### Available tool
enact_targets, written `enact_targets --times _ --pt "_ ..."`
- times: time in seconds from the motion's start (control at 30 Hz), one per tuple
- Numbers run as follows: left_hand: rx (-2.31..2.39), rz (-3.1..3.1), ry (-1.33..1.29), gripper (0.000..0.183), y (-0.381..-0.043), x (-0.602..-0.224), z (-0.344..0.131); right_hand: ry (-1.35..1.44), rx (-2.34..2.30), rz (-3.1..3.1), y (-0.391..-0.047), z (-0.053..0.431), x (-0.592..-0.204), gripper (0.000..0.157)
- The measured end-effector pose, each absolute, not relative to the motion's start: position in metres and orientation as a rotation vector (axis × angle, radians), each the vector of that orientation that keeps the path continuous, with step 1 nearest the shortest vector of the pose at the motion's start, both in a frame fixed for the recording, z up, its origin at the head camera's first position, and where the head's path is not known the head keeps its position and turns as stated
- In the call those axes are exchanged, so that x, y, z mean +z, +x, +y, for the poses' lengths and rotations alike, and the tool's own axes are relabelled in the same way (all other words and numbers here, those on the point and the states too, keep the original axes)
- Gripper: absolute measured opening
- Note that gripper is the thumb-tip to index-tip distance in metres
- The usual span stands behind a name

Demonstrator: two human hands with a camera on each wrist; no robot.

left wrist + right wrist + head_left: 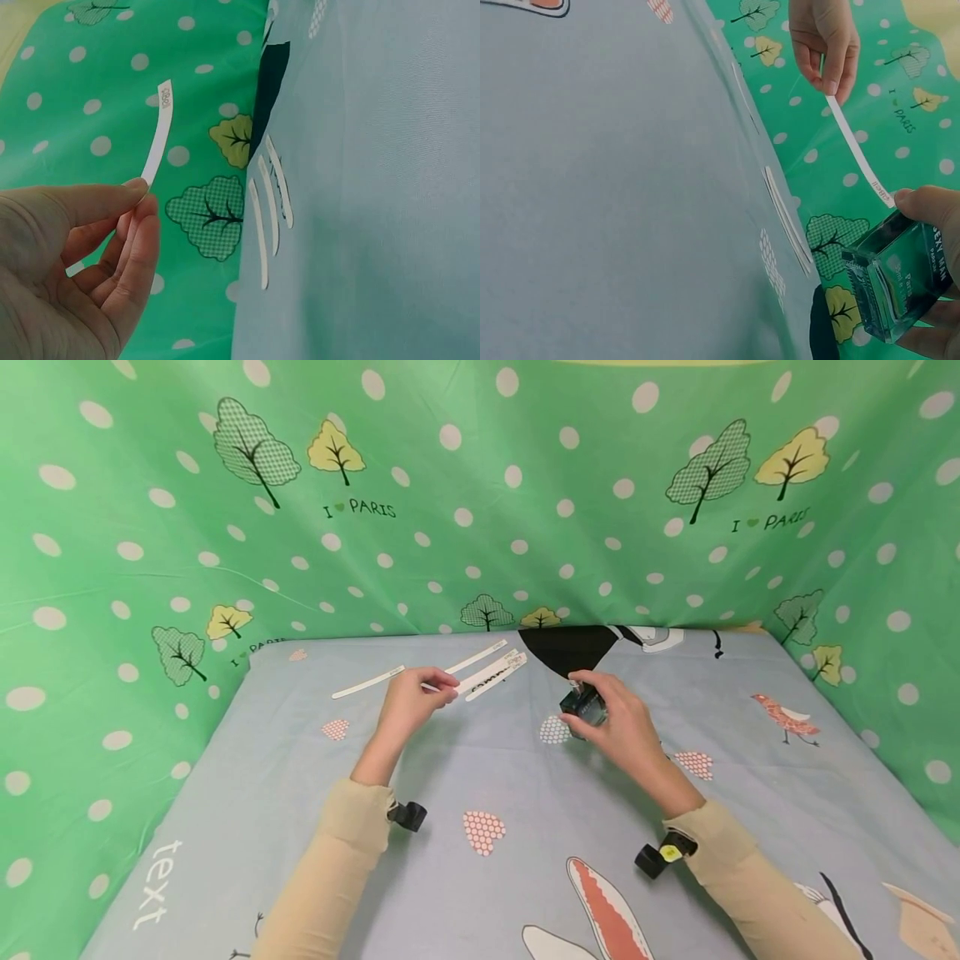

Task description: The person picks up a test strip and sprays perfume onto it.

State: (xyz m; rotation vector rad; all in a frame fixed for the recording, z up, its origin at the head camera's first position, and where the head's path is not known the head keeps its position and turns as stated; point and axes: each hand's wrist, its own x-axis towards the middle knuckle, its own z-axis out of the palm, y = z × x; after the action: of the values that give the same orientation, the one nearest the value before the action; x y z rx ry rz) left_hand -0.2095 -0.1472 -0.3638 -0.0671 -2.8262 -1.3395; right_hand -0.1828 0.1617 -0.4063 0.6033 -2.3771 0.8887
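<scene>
My left hand [411, 697] pinches a white paper test strip [156, 146] between thumb and fingertips. Small lettering marks the strip's far end, which points toward the bottle. My right hand [621, 717] grips a dark teal glass perfume bottle [900, 277], tilted, with printed lettering on its face. Its metallic spray nozzle [576, 686] shows beneath the index finger in the head view. In the right wrist view the strip's end appears close to the bottle; whether they touch I cannot tell. Behind the left hand, more white strips [259, 232] lie on the bed sheet, one bearing black writing.
Another white strip [367, 682] lies left of the left hand. A blue-grey printed sheet [450, 893] covers the surface, and a green dotted curtain [480, 460] rises along its back and sides. Small black cameras [408, 816] are strapped at both wrists.
</scene>
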Motion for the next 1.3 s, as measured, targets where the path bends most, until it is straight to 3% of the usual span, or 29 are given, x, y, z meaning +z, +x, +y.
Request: enact_targets --times 0.77,1.3 --pt "-1.438 -2.801 -0.073 0.016 -0.239 -0.388 -0.132 0.596 0.904 -2.374 -0.183 0.164 -0.406 0.059" --pt "-1.729 -2.767 0.204 0.019 -0.26 -0.419 -0.117 0.604 0.902 -2.375 -0.183 0.164 -0.409 0.059"
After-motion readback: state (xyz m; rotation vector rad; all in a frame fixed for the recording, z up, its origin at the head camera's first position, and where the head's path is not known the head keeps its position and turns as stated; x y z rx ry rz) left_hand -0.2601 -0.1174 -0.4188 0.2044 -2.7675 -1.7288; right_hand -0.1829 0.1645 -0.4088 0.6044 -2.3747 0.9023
